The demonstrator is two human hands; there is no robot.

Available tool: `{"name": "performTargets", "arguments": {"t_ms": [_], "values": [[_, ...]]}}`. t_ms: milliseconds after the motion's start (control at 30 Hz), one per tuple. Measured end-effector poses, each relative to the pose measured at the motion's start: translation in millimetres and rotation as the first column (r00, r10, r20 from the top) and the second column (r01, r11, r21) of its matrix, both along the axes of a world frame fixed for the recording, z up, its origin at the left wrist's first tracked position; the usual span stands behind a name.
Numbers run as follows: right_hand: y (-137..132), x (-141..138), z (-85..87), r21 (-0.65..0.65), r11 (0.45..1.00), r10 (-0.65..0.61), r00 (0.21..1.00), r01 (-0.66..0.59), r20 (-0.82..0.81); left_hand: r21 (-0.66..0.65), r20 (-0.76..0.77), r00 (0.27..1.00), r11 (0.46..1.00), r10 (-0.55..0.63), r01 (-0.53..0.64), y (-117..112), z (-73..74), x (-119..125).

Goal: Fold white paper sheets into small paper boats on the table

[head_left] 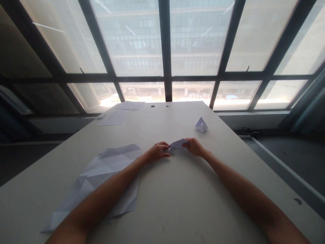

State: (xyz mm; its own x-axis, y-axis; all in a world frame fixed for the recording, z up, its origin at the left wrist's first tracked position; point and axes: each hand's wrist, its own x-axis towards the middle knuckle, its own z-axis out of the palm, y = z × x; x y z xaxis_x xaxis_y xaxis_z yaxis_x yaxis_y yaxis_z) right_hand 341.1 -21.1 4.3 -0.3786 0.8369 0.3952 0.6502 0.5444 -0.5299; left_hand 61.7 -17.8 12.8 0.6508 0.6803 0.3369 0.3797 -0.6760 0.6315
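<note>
Between my two hands is a small piece of folded white paper [178, 143], held just above the white table. My left hand [157, 151] pinches its left end, with the fingertips at a pointed corner. My right hand [195, 146] grips the opposite end, thumb and fingers closed over the edge. Part of the paper is covered by the fingers, so its full shape cannot be made out. Beyond my right hand stands a folded paper boat [201, 124]. Under and beside my left forearm lies a large creased sheet of paper [111, 169].
The white table [193, 203] reaches toward a wall of windows with dark frames [166, 51]. Flat paper sheets [114, 118] lie at the far left of the table. Two small round holes [152, 106] show near its far edge. A dark mark [298, 201] is at the right edge.
</note>
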Motion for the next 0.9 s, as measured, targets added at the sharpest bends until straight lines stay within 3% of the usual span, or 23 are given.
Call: {"name": "performTargets", "arguments": {"t_ms": [200,300,367,433,533,633,733,900], "values": [[3,3,-1.5,-0.007,1.0,-0.002,0.999,0.001,-0.038,-0.005,0.067,0.988,0.99,0.142,-0.142,-1,-3.6,9],[3,2,-1.7,-0.004,1.0,-0.003,0.998,0.003,-0.059,-0.164,0.221,0.946,0.965,0.238,-0.204,1,-7.9,13],[2,0,-1.7,0.007,1.0,-0.016,0.997,0.016,-0.076,-0.279,0.341,0.905,0.947,0.254,-0.161,4,-10.3,15],[1,-2,-1.6,0.029,0.999,-0.035,0.995,0.038,-0.097,-0.334,0.422,0.867,0.934,0.267,-0.125,6,-11.3,17],[-1,-4,-2.0,0.068,0.996,-0.053,0.989,0.063,-0.136,-0.357,0.447,0.831,0.918,0.331,-0.174,8,-10.3,19],[-2,-8,-3.4,0.092,0.991,-0.079,0.98,0.097,-0.185,-0.303,0.43,0.832,0.924,0.35,-0.233,6,-8.2,19],[-4,-13,-4.4,0.087,0.987,-0.113,0.97,0.134,-0.214,-0.156,0.394,0.869,0.954,0.299,-0.257,4,-7.0,19],[-7,-8,-0.8,0.081,0.992,-0.087,0.989,0.097,-0.12,-0.05,0.217,0.915,0.94,0.339,-0.337,9,-8.7,13]]}}
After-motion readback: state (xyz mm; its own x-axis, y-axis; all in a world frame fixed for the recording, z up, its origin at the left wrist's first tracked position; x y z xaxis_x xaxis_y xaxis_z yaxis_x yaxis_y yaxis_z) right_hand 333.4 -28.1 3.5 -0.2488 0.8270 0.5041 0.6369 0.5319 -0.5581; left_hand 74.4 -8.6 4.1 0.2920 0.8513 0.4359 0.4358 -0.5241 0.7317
